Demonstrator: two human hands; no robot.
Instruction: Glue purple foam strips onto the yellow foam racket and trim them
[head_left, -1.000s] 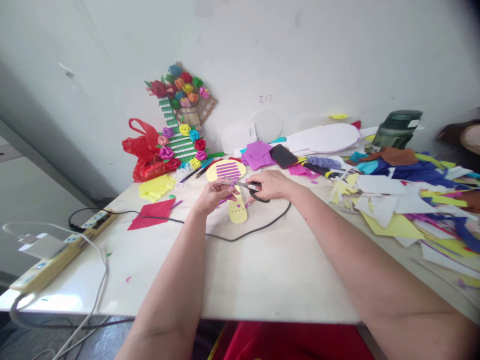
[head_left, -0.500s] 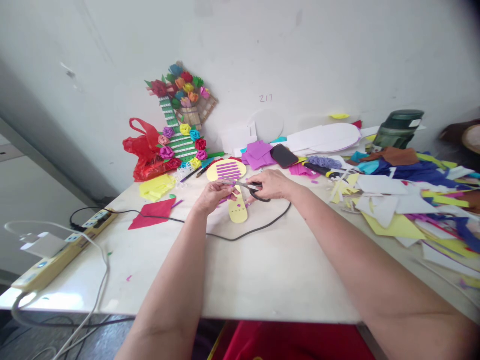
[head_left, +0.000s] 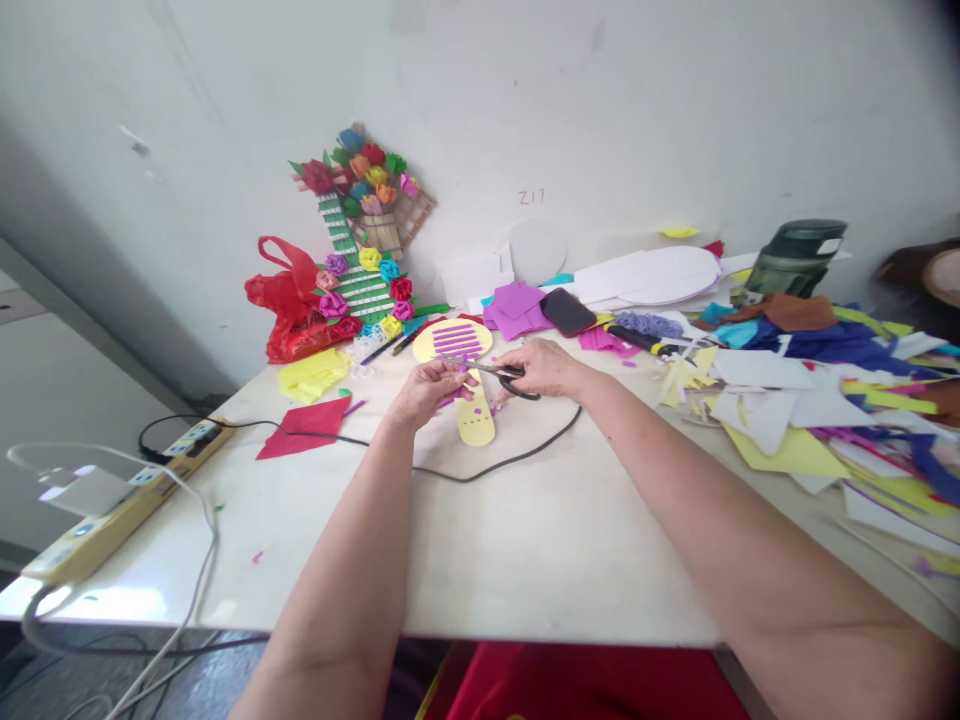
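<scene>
My right hand [head_left: 545, 369] is closed on black-handled scissors [head_left: 517, 385], whose blades point left toward my left hand [head_left: 433, 391]. Between the fingertips of my left hand is a small purple piece [head_left: 465, 366], right by the blades. Beneath and behind the hands lies a yellow paddle-shaped cutout [head_left: 477, 425] with a rounded head and a long handle. Several purple strips [head_left: 456, 340] run across its head, and small marks or bits show on its handle. The scissors and fingers hide the part where head and handle meet.
A black cable [head_left: 487, 475] curves in front of the cutout. At left are red paper [head_left: 304, 428], yellow paper [head_left: 313, 375], a red bag [head_left: 289, 310] and a power strip [head_left: 127, 515]. Paper-flower crafts [head_left: 360, 250] lean on the wall. Paper scraps [head_left: 795, 450] and a green bottle [head_left: 795, 258] are at right.
The scissors and the fingertips of my left hand have shifted very slightly. Both hands keep their hold, and the cutout stays in place.
</scene>
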